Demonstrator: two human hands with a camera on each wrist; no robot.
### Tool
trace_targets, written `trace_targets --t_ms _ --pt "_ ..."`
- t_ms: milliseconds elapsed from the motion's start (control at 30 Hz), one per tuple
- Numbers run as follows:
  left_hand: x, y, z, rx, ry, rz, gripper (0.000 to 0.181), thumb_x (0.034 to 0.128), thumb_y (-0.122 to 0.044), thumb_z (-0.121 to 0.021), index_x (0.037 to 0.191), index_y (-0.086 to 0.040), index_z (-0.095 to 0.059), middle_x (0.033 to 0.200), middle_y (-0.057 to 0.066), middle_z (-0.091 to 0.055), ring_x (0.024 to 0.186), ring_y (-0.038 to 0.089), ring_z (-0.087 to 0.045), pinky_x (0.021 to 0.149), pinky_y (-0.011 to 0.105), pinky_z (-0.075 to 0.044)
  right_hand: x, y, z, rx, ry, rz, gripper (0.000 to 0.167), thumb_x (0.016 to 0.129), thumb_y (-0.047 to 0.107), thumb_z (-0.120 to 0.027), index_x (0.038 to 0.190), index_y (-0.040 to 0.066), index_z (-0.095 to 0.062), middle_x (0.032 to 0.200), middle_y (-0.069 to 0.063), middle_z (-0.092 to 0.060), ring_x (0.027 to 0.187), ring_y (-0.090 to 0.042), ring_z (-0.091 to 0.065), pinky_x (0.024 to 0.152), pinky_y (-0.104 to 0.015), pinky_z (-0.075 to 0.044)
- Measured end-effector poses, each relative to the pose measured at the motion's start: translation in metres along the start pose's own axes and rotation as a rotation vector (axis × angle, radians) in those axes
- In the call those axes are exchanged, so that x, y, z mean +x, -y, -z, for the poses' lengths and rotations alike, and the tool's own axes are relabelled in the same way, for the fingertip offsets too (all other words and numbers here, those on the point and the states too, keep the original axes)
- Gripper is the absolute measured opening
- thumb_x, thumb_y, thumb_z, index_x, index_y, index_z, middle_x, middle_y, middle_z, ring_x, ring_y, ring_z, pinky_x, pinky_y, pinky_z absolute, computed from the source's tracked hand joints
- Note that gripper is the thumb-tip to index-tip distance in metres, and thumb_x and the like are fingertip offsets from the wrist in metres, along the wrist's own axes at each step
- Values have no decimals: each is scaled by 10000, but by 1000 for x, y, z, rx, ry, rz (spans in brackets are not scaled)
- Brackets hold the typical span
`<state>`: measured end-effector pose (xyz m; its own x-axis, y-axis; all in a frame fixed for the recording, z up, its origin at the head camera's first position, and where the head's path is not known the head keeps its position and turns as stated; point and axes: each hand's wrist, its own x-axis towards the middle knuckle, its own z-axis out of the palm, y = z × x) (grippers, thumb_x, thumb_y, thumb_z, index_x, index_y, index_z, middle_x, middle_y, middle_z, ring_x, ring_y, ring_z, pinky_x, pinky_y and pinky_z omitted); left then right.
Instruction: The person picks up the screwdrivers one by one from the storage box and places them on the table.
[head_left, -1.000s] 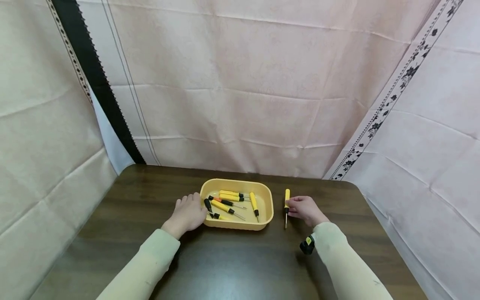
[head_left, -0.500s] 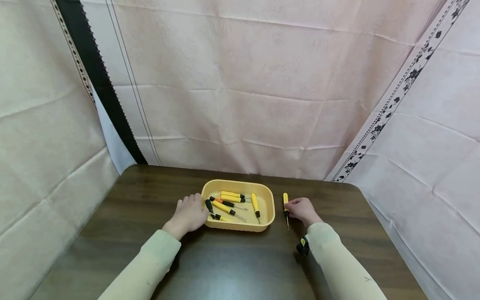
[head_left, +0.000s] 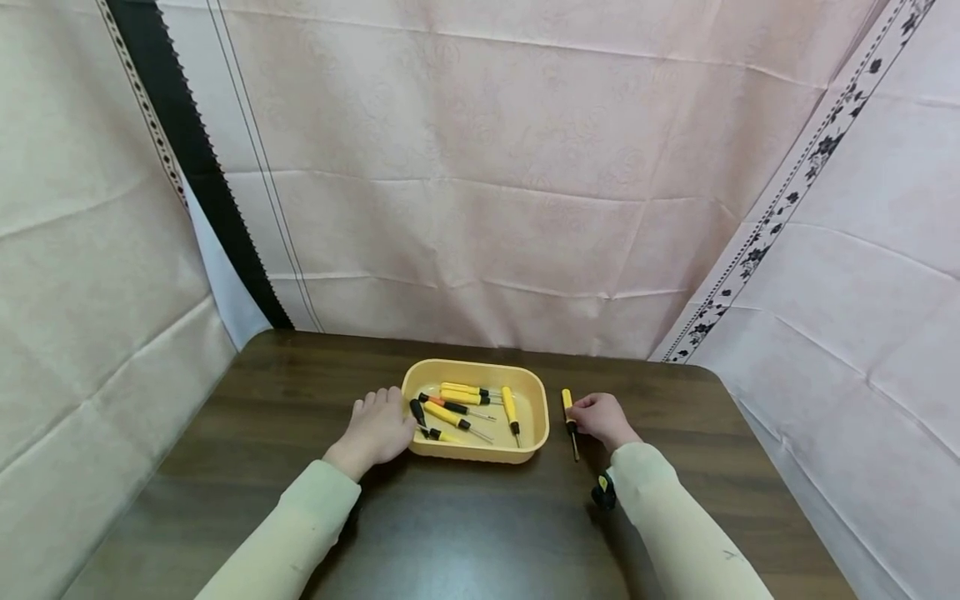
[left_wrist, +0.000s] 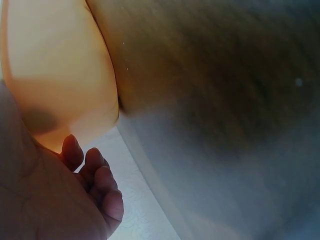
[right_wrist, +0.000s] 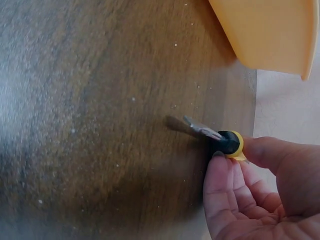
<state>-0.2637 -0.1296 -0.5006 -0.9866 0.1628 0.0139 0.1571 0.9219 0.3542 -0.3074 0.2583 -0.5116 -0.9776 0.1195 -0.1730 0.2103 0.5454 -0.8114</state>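
Screwdriver [head_left: 572, 427], yellow with black collar, was pinched between thumb and fingers of the right hand [head_left: 602, 418], just right of the tray [head_left: 468, 451] and apart from it, shaft at the near end. Could not tell if its tip touched the table [head_left: 465, 521]. Left hand [head_left: 377, 425] lay against the tray's left end, fingers bent; grip on rim unclear. More drivers [head_left: 509, 406] lay in the tray.

The screwdriver [head_left: 572, 427] at right has a smooth plastic handle [head_left: 566, 398] and shiny metal shaft [right_wrist: 202, 131]; the tray [head_left: 465, 451] is smooth plastic, the table [head_left: 465, 521] glossy wood, the far curtain [head_left: 525, 217] matt, creased cloth.
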Motion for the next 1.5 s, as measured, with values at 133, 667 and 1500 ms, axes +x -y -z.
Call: trace_targets --t_ms 133,667,1500 --pt "1 -1 0 -4 -1 -8 373 923 -300 -502 1139 3 -481 977 122 -478 881 296 -406 778 443 -289 -1 -1 4 -26 -16 -15 176 868 125 -700 910 -45 -683 806 -95 -652 650 -155 -609 636 -312 -538" --pt "4 -2 0 -2 1 -7 386 926 -299 -507 1164 4 -487 1019 133 -487 907 297 -411 802 457 -298 -7 -3 10 57 -31 -55 215 900 128 -668 994 -64 -685 975 -180 -662 750 -198 -633 697 -339 -551" --pt "1 0 11 124 -17 -44 409 934 -331 -502 1131 24 -549 962 123 -506 900 300 -447 781 458 -316 -31 51 8 62 -60 56 360 883 345 -701 1042 27 -640 994 -173 -646 885 -340 -637 731 -405 -532"
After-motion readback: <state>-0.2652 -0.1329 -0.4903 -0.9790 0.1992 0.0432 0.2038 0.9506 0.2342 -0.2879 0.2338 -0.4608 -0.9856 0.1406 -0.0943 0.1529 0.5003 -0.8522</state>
